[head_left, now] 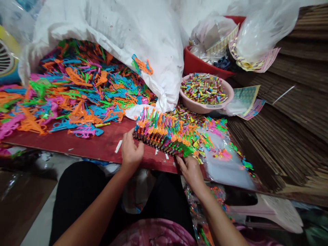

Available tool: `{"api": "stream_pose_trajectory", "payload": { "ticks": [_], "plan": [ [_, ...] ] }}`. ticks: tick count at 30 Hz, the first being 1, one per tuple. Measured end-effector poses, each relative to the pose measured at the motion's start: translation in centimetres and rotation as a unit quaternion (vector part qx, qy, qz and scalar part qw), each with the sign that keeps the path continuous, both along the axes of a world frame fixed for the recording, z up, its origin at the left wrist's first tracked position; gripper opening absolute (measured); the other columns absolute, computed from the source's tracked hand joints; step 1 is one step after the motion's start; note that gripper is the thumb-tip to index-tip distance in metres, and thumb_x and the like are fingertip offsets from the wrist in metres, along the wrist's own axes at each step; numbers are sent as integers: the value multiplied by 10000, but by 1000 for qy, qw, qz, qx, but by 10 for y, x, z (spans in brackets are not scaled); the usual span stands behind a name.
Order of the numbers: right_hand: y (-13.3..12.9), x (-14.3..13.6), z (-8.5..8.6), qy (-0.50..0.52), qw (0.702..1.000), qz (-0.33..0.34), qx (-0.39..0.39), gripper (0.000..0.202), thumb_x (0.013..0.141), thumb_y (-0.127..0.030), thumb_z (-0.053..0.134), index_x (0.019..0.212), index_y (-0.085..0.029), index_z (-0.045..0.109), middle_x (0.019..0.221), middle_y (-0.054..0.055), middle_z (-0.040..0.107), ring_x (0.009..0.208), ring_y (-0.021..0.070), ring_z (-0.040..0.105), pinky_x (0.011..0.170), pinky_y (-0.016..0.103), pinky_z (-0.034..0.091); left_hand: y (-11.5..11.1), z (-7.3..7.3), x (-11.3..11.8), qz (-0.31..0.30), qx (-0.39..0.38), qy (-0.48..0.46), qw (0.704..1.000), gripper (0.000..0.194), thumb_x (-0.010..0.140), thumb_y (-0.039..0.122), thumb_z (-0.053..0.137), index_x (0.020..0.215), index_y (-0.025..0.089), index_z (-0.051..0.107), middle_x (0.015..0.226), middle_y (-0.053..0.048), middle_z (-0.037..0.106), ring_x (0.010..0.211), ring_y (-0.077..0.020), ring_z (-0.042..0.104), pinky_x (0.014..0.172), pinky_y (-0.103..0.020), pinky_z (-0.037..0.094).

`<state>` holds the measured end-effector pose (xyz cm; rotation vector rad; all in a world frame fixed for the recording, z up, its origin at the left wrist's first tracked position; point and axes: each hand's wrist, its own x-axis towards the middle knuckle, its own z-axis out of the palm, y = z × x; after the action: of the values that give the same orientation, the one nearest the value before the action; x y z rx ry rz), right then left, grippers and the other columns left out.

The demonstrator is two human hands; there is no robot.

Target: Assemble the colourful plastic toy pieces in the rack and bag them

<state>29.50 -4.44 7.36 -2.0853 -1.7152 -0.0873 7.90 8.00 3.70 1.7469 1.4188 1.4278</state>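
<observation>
A long row of small colourful plastic pieces (pixel 164 133), packed side by side with dark lower ends, lies at the front of the red table (pixel 110 136). My left hand (pixel 132 150) is at the row's left end, fingers bent around its edge. At the near right edge my right hand (pixel 191 169) holds the row, its fingertips partly hidden under it. Behind the row are small multicoloured tubes (pixel 188 114). Clear plastic bags (pixel 228 164) lie to the right, with a few loose pieces on them.
A big heap of plastic pieces (pixel 84 92) spills from a white sack (pixel 133 30) at left. A pink basin (pixel 200 106) of small tubes stands before a red tub (pixel 200 61). Stacked brown cardboard (pixel 289 112) fills the right. A stool (pixel 279 212) is below.
</observation>
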Motion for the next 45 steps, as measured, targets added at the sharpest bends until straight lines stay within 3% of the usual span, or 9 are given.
{"api": "stream_pose_trajectory", "payload": {
  "ticks": [5,15,20,26,32,37,40,45],
  "plan": [
    [6,0,-4,-47,999,8,0,387,971,-406,395,633,-229,459,581,29,534,529,160,464,564,290,276,0,-1,-1,-2,5,-11,1000,524,760,186,551,1284,177,535,1069,-91,585,1037,-277,580,952,-447,480],
    [8,-13,8,-88,988,-18,-127,243,992,-294,413,897,-166,596,774,89,676,711,213,628,627,289,327,0,0,-3,-11,10,0,1000,512,784,209,575,1293,182,531,1089,-89,576,1063,-269,561,966,-435,468],
    [8,-7,15,13,994,0,-112,124,931,-238,498,927,-167,599,809,70,684,742,200,629,653,268,365,2,-1,-4,-6,-10,2,1000,509,764,200,595,1271,188,547,1071,-85,567,1053,-271,560,972,-459,472],
    [3,3,15,224,973,40,-48,73,841,-190,534,802,-191,597,639,-30,606,597,138,561,591,223,351,0,1,-4,-4,-24,-5,1000,497,778,178,591,1272,201,548,1109,-85,564,1085,-259,565,1009,-461,464],
    [7,-1,10,149,988,37,-16,281,911,-282,517,642,-202,513,591,-24,542,564,130,479,568,235,289,1,-4,-3,-1,-30,9,1000,507,782,189,599,1285,196,538,1121,-90,559,1091,-260,567,1005,-456,466],
    [8,-3,5,83,995,28,-38,195,921,-250,511,742,-191,558,681,16,603,625,155,523,595,252,290,2,-5,-3,11,-27,5,1000,522,775,190,613,1291,189,528,1136,-96,558,1122,-264,562,1038,-477,446],
    [6,-3,4,110,993,36,-29,141,922,-257,523,833,-180,599,740,25,632,687,169,572,624,252,327,0,-7,-6,2,-19,-20,1000,546,787,176,600,1323,185,498,1199,-114,559,1148,-249,570,1059,-467,444],
    [1,0,2,82,996,34,-23,143,909,-236,543,890,-185,674,875,55,666,772,185,600,675,268,374,-23,-11,-12,32,-9,-48,998,466,836,215,588,1293,210,498,1210,-113,565,1112,-226,609,1029,-444,481]
  ]
}}
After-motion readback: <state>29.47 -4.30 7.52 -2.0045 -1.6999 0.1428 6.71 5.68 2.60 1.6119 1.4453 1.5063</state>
